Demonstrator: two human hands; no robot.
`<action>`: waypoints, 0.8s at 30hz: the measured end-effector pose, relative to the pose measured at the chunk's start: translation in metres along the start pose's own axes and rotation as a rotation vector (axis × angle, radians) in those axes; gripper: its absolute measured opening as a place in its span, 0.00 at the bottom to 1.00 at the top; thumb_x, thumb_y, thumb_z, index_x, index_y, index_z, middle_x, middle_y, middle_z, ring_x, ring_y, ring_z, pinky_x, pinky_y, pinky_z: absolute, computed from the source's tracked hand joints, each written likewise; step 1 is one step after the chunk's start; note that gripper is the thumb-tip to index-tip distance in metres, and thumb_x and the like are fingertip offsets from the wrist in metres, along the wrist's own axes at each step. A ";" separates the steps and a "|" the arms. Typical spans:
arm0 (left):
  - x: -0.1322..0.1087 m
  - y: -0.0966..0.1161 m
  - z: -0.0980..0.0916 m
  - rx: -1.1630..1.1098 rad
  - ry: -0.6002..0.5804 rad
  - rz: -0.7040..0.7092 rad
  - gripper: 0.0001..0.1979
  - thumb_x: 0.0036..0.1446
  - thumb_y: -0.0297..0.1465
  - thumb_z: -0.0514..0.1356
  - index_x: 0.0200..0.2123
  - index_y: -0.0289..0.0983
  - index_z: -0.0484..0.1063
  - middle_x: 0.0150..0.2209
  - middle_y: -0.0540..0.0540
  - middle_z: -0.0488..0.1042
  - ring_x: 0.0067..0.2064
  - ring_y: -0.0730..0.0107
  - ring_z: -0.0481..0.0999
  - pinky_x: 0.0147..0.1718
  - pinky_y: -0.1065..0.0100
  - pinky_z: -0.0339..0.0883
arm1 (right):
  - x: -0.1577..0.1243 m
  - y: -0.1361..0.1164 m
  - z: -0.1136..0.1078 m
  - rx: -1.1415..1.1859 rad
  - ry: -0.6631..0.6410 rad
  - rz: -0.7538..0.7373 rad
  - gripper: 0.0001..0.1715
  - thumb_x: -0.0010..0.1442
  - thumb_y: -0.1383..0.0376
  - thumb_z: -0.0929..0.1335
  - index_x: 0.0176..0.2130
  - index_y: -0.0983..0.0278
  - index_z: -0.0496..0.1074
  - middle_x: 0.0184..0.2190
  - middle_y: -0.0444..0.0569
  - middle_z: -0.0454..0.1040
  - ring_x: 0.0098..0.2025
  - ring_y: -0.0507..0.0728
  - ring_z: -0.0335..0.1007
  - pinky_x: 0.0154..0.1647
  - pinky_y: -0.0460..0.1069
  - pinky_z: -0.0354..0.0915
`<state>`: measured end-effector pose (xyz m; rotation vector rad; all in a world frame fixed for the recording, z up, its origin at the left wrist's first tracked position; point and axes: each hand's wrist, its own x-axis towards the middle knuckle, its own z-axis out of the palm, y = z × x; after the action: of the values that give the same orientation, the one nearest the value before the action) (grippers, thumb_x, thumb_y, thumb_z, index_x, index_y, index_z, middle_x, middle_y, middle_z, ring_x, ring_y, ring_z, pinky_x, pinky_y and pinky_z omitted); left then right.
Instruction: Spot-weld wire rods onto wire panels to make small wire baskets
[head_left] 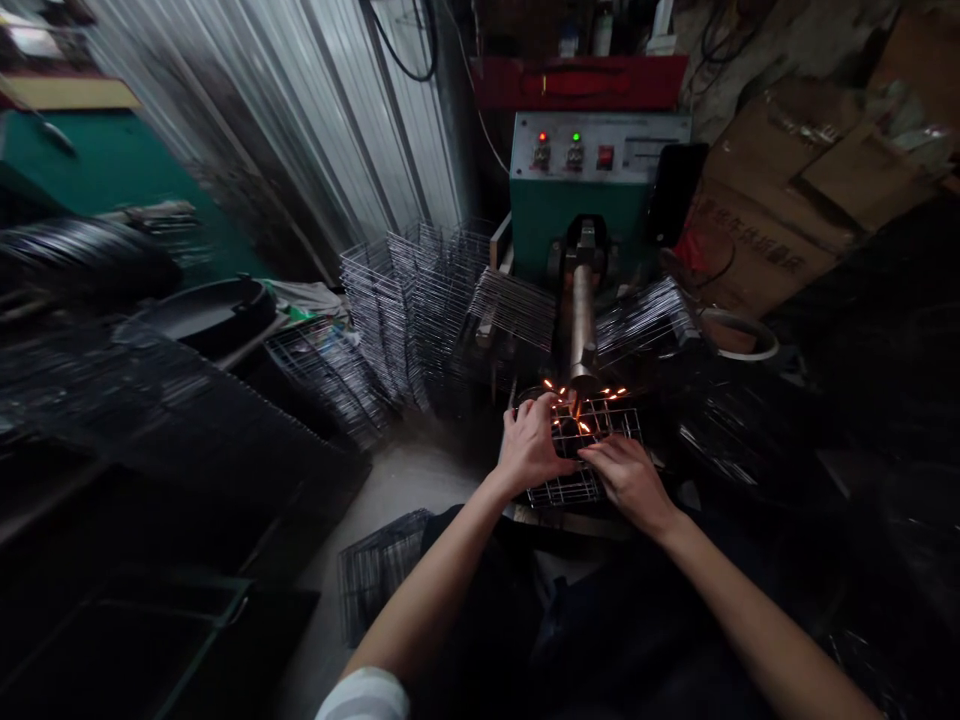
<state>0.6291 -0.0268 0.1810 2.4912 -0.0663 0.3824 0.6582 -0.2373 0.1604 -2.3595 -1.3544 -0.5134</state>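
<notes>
A small wire mesh grid (600,425) lies under the metal electrode arm (582,325) of a green spot-welding machine (592,180), and orange sparks fly where the arm's tip meets the wire. My left hand (531,445) grips the grid's left edge with curled fingers. My right hand (630,480) presses on the grid's near right part, its fingers together on the wire. Both forearms reach forward from my lap.
Stacks of finished wire grids (409,300) stand left of the machine, and more grids (649,320) lean to its right. Another grid (375,570) lies on the floor by my left knee. Cardboard boxes (780,210) fill the right; a corrugated metal wall (300,120) stands behind.
</notes>
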 end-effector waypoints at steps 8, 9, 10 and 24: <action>0.028 -0.010 0.000 0.035 0.014 -0.009 0.53 0.33 0.44 0.75 0.61 0.41 0.53 0.55 0.37 0.71 0.57 0.40 0.67 0.54 0.46 0.55 | 0.022 0.017 0.008 -0.101 0.093 0.141 0.08 0.67 0.64 0.66 0.36 0.63 0.74 0.37 0.53 0.73 0.42 0.62 0.65 0.44 0.54 0.64; 0.031 -0.012 -0.001 0.039 0.011 -0.004 0.53 0.34 0.44 0.75 0.61 0.41 0.52 0.54 0.37 0.71 0.56 0.41 0.68 0.53 0.47 0.56 | 0.025 0.019 0.008 -0.103 0.095 0.149 0.08 0.67 0.64 0.67 0.36 0.62 0.74 0.38 0.53 0.73 0.42 0.62 0.65 0.43 0.54 0.64; 0.034 -0.013 -0.001 0.041 0.009 0.003 0.53 0.34 0.43 0.74 0.61 0.42 0.52 0.54 0.38 0.72 0.55 0.41 0.68 0.53 0.47 0.56 | 0.026 0.022 0.008 -0.109 0.094 0.154 0.09 0.67 0.63 0.67 0.35 0.62 0.74 0.37 0.53 0.73 0.42 0.61 0.66 0.43 0.54 0.63; 0.045 -0.070 -0.012 -0.230 -0.058 0.019 0.72 0.28 0.46 0.78 0.70 0.45 0.38 0.69 0.34 0.52 0.70 0.32 0.45 0.65 0.33 0.39 | 0.024 0.044 -0.013 0.320 0.178 0.270 0.10 0.67 0.66 0.63 0.41 0.63 0.74 0.41 0.53 0.75 0.45 0.61 0.71 0.47 0.55 0.68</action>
<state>0.6781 0.0392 0.1638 2.2752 -0.1495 0.2930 0.7059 -0.2466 0.1777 -2.1317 -0.9420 -0.3839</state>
